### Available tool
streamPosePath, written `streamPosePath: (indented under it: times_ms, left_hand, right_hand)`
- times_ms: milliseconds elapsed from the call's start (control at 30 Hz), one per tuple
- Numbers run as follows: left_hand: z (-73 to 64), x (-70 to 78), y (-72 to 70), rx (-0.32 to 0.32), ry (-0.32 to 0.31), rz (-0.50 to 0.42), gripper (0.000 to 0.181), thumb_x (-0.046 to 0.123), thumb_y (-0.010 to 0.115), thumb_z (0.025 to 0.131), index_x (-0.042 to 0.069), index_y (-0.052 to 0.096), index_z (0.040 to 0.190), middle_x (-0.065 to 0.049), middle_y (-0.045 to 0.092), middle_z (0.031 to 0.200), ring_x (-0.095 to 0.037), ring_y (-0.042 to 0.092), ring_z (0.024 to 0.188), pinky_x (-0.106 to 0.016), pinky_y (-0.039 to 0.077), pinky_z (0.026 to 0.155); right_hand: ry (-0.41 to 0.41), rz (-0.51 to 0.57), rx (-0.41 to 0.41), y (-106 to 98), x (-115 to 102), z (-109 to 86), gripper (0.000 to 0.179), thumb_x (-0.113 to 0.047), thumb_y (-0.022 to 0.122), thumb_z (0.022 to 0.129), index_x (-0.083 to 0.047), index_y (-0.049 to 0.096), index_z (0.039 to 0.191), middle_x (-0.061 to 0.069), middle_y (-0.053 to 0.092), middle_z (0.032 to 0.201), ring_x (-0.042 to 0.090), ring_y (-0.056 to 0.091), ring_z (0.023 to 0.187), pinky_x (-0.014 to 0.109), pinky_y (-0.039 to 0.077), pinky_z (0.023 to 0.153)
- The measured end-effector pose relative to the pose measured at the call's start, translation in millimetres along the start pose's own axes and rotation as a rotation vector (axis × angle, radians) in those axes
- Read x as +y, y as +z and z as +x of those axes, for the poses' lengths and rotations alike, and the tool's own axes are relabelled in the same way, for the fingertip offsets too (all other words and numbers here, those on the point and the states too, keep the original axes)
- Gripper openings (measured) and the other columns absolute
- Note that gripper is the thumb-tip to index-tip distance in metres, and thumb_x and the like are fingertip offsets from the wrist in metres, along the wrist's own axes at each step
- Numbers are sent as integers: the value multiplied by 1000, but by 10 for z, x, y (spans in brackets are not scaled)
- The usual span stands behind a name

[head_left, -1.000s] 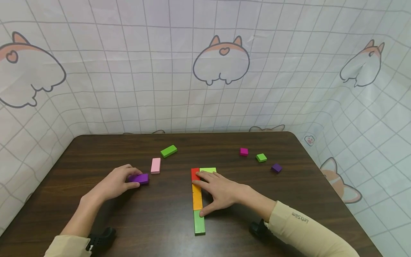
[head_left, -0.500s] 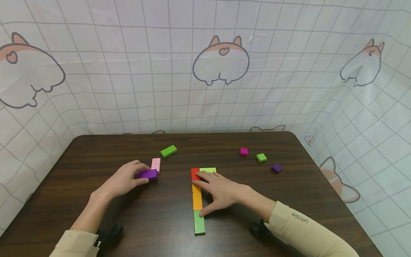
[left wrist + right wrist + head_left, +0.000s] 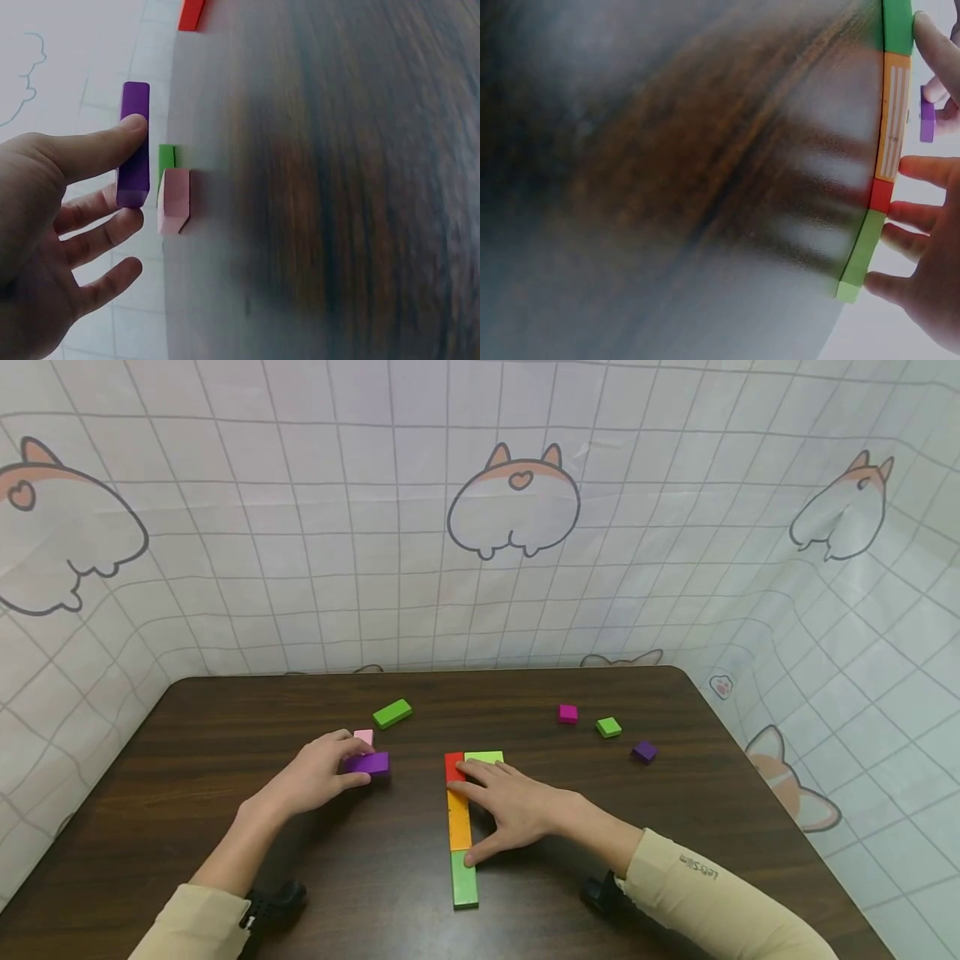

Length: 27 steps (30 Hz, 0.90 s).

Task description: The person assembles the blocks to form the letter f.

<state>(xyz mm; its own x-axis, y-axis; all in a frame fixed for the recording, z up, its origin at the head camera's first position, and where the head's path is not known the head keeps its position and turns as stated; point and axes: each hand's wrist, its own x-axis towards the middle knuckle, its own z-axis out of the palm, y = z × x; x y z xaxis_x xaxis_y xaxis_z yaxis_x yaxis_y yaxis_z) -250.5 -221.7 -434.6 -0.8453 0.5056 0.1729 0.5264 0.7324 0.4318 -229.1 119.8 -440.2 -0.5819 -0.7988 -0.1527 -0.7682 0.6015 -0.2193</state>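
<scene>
My left hand [image 3: 311, 777] pinches a purple rectangular block [image 3: 375, 764] between thumb and fingers. In the left wrist view that purple block [image 3: 135, 165] is held above the table, its thumb-side face showing. My right hand [image 3: 521, 810] spreads over an L of blocks, fingertips and thumb touching them. The L has a red block [image 3: 452, 761], an orange block [image 3: 459, 822] and a green block [image 3: 464, 881] in a column. A light green block [image 3: 486, 756] lies crosswise at the red one's far end. White stripes mark the orange block [image 3: 893, 112] in the right wrist view.
Behind the left hand lie a pink block [image 3: 363, 736], partly hidden, and a green block [image 3: 392, 714]. Further right are a magenta block [image 3: 567, 714], a small green block [image 3: 608, 727] and a dark purple block [image 3: 644, 752]. The brown table [image 3: 247, 718] meets a patterned curtain.
My left hand has carried the purple block to the right and slightly away from me, now overlapping the pink block in the head view. The right hand stays in place on the L of blocks.
</scene>
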Motion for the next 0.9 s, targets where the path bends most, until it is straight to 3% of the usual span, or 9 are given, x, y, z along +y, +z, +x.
streamPosePath:
  times_ms: [333, 567, 900]
  left_hand:
    - [83, 91, 74, -12, -5, 2, 30, 20, 81, 91, 6, 73, 116, -10, 66, 115, -34, 62, 106, -66, 42, 91]
    - [163, 126, 134, -15, 15, 5, 29, 19, 81, 91, 7, 73, 116, -2, 65, 106, -25, 61, 98, -58, 43, 86]
    - [267, 229, 221, -26, 19, -1, 30, 19, 82, 90, 7, 73, 116, -5, 66, 110, -27, 61, 100, -57, 43, 89]
  right_hand:
    - [1, 7, -4, -18, -12, -2, 103, -74, 66, 85, -16, 32, 162, 12, 19, 168, 25, 16, 155, 54, 18, 121]
    - [-2, 14, 1, -1, -12, 3, 103, -75, 66, 85, -16, 32, 162, 12, 20, 168, 26, 17, 155, 55, 18, 121]
    - [7, 14, 2, 23, -25, -9, 103, -76, 65, 85, -17, 32, 163, 11, 20, 168, 24, 16, 155, 53, 17, 121]
